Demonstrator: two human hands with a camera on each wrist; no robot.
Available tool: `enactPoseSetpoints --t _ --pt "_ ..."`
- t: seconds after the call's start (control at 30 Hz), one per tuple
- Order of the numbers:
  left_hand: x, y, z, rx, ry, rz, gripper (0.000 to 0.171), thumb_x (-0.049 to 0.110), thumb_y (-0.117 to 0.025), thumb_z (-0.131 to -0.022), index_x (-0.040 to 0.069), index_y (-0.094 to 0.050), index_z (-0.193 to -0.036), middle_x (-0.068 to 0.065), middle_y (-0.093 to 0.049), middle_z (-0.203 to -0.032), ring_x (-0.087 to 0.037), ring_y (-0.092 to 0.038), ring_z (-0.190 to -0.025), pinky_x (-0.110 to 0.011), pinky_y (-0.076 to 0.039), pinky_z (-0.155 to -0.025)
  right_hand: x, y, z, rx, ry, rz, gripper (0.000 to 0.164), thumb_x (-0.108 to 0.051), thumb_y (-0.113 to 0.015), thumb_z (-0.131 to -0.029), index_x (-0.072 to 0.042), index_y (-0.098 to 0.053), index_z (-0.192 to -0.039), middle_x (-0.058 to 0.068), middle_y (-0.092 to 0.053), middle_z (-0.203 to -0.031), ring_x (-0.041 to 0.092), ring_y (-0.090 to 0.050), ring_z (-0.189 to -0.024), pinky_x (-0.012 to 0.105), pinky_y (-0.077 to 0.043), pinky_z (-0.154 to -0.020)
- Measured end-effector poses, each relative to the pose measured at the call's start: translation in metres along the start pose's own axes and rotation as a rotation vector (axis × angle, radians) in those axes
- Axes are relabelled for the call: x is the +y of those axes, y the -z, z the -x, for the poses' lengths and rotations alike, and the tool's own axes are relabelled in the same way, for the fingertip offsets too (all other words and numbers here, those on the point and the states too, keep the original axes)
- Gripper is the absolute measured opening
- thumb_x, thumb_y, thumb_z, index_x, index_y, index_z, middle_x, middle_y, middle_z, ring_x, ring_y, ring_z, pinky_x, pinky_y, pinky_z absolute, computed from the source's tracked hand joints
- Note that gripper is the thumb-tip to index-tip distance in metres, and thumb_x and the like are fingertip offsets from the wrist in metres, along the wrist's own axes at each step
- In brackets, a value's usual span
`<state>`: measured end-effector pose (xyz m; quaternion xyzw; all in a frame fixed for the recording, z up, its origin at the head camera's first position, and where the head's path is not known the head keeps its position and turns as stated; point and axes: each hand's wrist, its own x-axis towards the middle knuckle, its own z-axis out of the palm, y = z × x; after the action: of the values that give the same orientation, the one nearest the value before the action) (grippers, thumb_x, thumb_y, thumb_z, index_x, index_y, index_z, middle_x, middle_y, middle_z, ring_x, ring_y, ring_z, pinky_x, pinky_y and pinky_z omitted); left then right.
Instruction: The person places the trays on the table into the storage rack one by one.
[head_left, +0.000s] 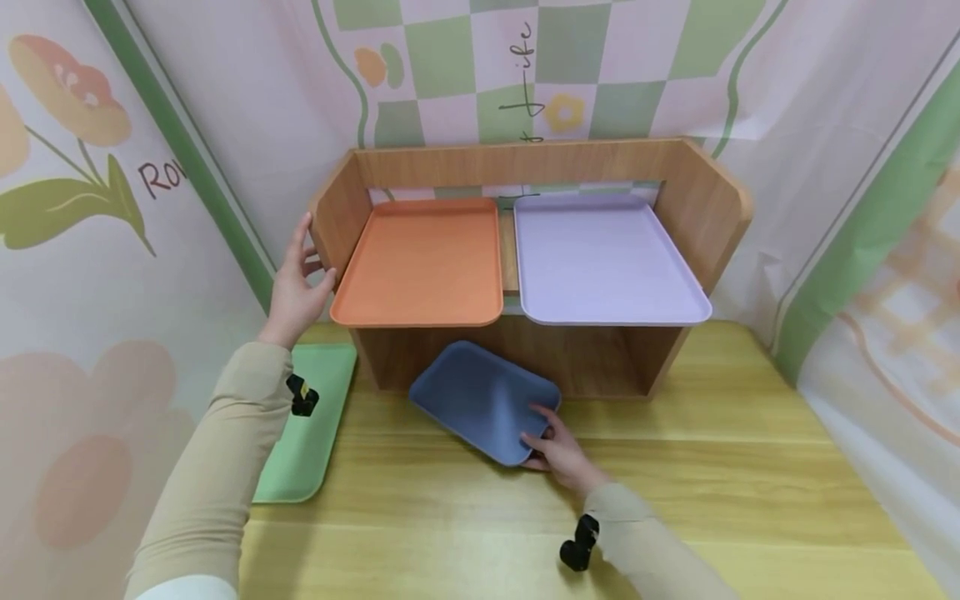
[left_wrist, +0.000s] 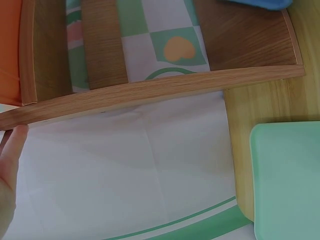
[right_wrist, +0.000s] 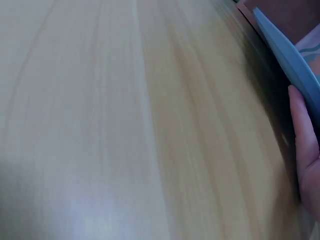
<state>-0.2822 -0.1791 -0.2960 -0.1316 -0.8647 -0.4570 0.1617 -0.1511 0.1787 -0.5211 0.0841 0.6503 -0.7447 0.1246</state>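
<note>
My right hand (head_left: 564, 458) grips the near right corner of a blue tray (head_left: 483, 400), thumb and a finger on its upper face. The tray lies askew at the front of the wooden shelf (head_left: 525, 165), its far left corner overlapping the lower compartment in the head view. Part of the same hand (right_wrist: 307, 145) shows at the tray's edge in the right wrist view. Against the outer side of the shelf's left panel (left_wrist: 150, 92) rests my left hand (head_left: 296, 292), index finger extended upward and thumb by the panel's front edge.
On the shelf's upper level an orange tray (head_left: 423, 267) lies at left and a lilac tray (head_left: 607, 258) at right, front edges overhanging. A green tray (head_left: 318, 425) lies on the wooden table (head_left: 750, 483), left of the shelf, partly behind my left forearm. Printed curtains surround the table.
</note>
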Motion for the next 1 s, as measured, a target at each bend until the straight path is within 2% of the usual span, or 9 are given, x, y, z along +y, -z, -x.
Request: enactPoseSetpoints --t 0.17,0.47,0.7,0.77,0.87,0.97,1.0 --pt "0.001 -0.001 -0.001 0.004 -0.006 0.002 0.083 0.004 -0.054 -0.093 0.042 -0.008 -0.151 -0.022 -0.039 -0.142 -0.042 -0.051 -0.119 -0.056 -0.043 -0.100 0.000 -0.011 -0.004 0.042 -0.006 -0.027 0.062 0.005 -0.049 -0.094 -0.005 -0.021 -0.147 0.012 -0.042 -0.093 0.010 -0.060 -0.071 0.025 -0.058 -0.062" --pt "0.000 0.000 -0.001 0.005 0.002 0.000 0.083 0.005 -0.054 -0.093 0.043 -0.008 -0.150 -0.021 -0.038 -0.143 -0.042 -0.051 -0.119 -0.056 -0.042 -0.100 0.002 -0.026 -0.004 -0.036 -0.015 -0.061 0.053 0.008 -0.041 -0.096 0.001 -0.021 -0.144 0.022 -0.035 -0.111 0.016 -0.058 -0.083 0.035 -0.058 -0.077" --pt "0.000 0.001 0.000 0.013 0.003 0.000 0.083 0.004 -0.054 -0.093 0.042 -0.008 -0.150 -0.022 -0.039 -0.142 -0.042 -0.051 -0.119 -0.056 -0.047 -0.095 0.003 -0.043 -0.006 -0.030 -0.002 -0.047 0.054 0.008 -0.045 -0.094 0.004 -0.022 -0.144 0.031 -0.034 -0.114 0.015 -0.060 -0.074 0.030 -0.059 -0.072" --pt "0.000 0.001 0.001 0.014 0.002 0.004 0.083 0.004 -0.054 -0.093 0.042 -0.008 -0.150 -0.022 -0.040 -0.142 -0.042 -0.051 -0.119 -0.056 -0.048 -0.093 0.004 -0.045 -0.007 -0.006 0.004 -0.029 0.059 0.009 -0.046 -0.094 0.002 -0.018 -0.146 0.034 -0.031 -0.119 0.016 -0.061 -0.075 0.031 -0.059 -0.071" --pt "0.000 0.001 0.001 0.008 -0.003 0.008 0.083 0.004 -0.054 -0.093 0.042 -0.008 -0.151 -0.022 -0.039 -0.142 -0.042 -0.051 -0.118 -0.055 -0.048 -0.093 0.005 -0.043 -0.008 0.063 0.034 0.005 0.069 0.009 -0.050 -0.091 -0.005 -0.013 -0.148 0.035 -0.031 -0.116 0.019 -0.059 -0.074 0.034 -0.060 -0.066" --pt "-0.001 0.000 0.000 0.007 -0.010 0.007 0.083 0.004 -0.054 -0.093 0.042 -0.008 -0.151 -0.022 -0.040 -0.142 -0.042 -0.051 -0.118 -0.055 -0.048 -0.094 0.014 -0.030 -0.015 0.119 0.111 0.011 0.078 0.007 -0.057 -0.088 -0.012 -0.012 -0.148 0.030 -0.034 -0.110 0.021 -0.059 -0.074 0.036 -0.059 -0.059" --pt "-0.001 0.000 0.000 0.009 -0.011 0.007 0.083 0.004 -0.054 -0.093 0.041 -0.009 -0.151 -0.022 -0.040 -0.142 -0.041 -0.051 -0.118 -0.055 -0.048 -0.094 0.023 -0.021 -0.023 0.100 0.168 -0.021 0.079 0.003 -0.060 -0.087 -0.020 -0.014 -0.148 0.025 -0.036 -0.105 0.020 -0.058 -0.073 0.036 -0.059 -0.056"
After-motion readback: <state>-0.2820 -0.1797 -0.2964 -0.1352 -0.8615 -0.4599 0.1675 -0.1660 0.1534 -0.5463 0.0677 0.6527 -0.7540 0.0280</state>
